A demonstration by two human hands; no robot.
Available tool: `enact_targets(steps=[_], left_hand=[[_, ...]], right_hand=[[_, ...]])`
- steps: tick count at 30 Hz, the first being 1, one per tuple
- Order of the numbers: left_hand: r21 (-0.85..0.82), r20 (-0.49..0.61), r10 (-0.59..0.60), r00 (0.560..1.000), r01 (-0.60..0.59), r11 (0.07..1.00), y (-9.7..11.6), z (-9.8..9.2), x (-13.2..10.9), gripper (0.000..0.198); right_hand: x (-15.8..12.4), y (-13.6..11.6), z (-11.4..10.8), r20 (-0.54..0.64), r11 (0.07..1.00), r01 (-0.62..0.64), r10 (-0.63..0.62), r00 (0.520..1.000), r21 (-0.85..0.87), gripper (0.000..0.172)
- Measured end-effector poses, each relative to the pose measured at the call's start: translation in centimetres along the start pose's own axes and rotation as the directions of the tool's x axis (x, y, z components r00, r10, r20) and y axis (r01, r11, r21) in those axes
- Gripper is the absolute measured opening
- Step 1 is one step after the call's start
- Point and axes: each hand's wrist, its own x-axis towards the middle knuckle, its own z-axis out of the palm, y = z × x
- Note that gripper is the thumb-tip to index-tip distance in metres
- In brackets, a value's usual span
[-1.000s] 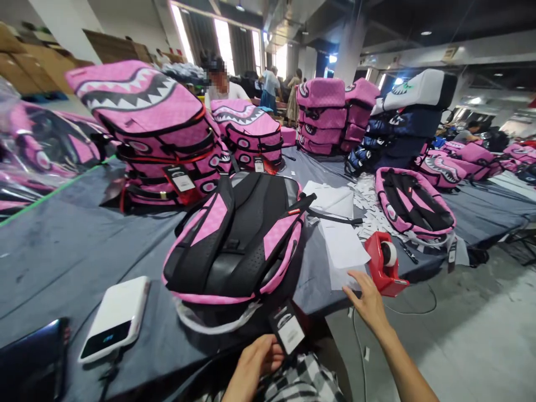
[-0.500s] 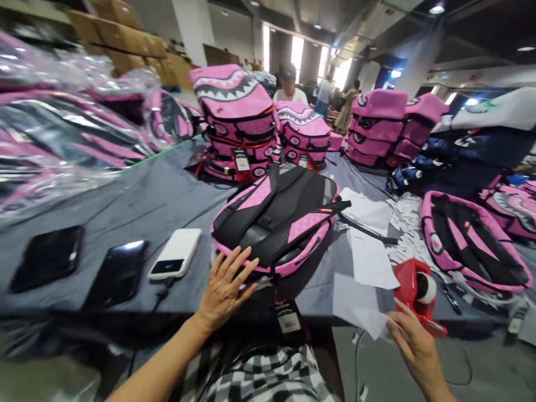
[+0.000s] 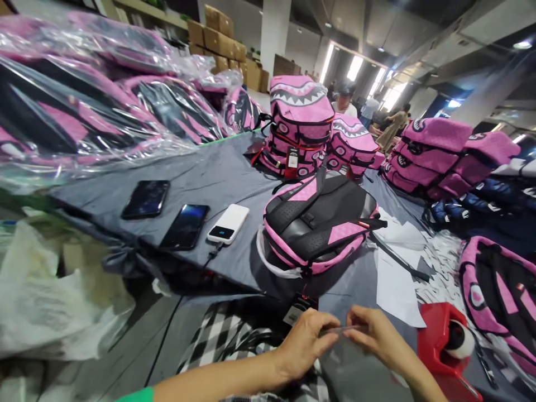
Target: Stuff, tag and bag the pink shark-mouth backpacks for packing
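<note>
My left hand (image 3: 307, 340) and my right hand (image 3: 372, 329) meet low in front of the table edge. The fingertips of each are pinched on the upper edge of a thin see-through plastic sheet (image 3: 354, 365), which hangs down between them. Whether it is a bag, I cannot tell. Just beyond lies a pink and black backpack (image 3: 312, 223), straps up, touched by neither hand. A white strip curves out from under its left side. Its hang tag (image 3: 295, 314) dangles over the table edge, near my left hand.
White papers (image 3: 397, 279) and a red tape dispenser (image 3: 439, 340) are on the right, by another backpack (image 3: 498, 301). Two phones (image 3: 186, 226) and a white power bank (image 3: 228, 223) lie left. Stacked backpacks (image 3: 299, 123) stand behind; plastic-wrapped ones (image 3: 167, 106) fill the far left. People stand farther back.
My left hand has left the backpack and come to my right hand, which has moved left with the thin sheet. Both now pinch its edge. The view has swung left.
</note>
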Motion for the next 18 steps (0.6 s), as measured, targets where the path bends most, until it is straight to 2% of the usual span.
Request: enact_targets(steps=[1,3,5,6,7,9,11,12,14,16,18], left_hand=[[-0.011,-0.021,0.026,0.999,-0.026,1.000,0.0,-0.4,0.0,0.017],[0.004,-0.083,0.145,0.986,-0.145,0.989,-0.1,-1.5,-0.4,0.023],[0.063,-0.160,0.266,0.951,-0.259,0.964,-0.6,-2.6,-1.2,0.030],[0.086,-0.204,0.283,0.937,-0.271,0.959,-1.0,-3.3,-1.6,0.032],[0.089,-0.265,0.255,0.930,-0.240,0.967,-1.6,-3.9,-2.0,0.034],[0.020,-0.414,0.090,0.906,-0.089,0.996,-2.8,-4.9,-2.4,0.034],[-0.107,-0.505,-0.105,0.857,0.059,0.993,-3.8,-5.3,-1.9,0.034],[-0.175,-0.501,-0.177,0.847,0.102,0.979,-4.1,-5.2,-1.3,0.035],[-0.303,-0.422,-0.274,0.864,0.151,0.941,-4.2,-4.4,0.7,0.041],[-0.411,-0.332,-0.339,0.880,0.189,0.892,-4.1,-3.4,2.9,0.044],[-0.467,-0.285,-0.375,0.882,0.213,0.858,-3.8,-2.6,4.3,0.042]], right_hand=[[0.1,0.2,-0.2,-0.052,0.998,0.007,-0.004,0.999,0.058,0.027],[0.4,0.5,-0.1,-0.148,0.988,0.048,-0.025,0.989,0.150,0.037],[0.6,0.8,0.4,-0.249,0.982,0.076,-0.032,0.968,0.172,0.043],[0.7,1.1,0.6,-0.296,0.985,0.085,-0.036,0.955,0.153,0.045],[0.9,1.4,0.8,-0.339,0.990,0.091,-0.048,0.940,0.112,0.046],[1.1,1.9,0.7,-0.379,0.995,0.079,-0.096,0.920,-0.060,0.047],[1.4,2.2,0.3,-0.309,0.955,0.032,-0.127,0.942,-0.294,0.042],[1.6,2.2,-0.1,-0.244,0.918,-0.002,-0.104,0.964,-0.396,0.040],[2.2,1.6,-0.8,-0.094,0.853,-0.040,-0.011,0.996,-0.520,0.035],[3.0,0.9,-1.5,0.030,0.843,-0.006,0.026,0.999,-0.538,0.033],[3.7,0.4,-2.0,0.050,0.850,0.045,-0.022,0.999,-0.525,0.036]])
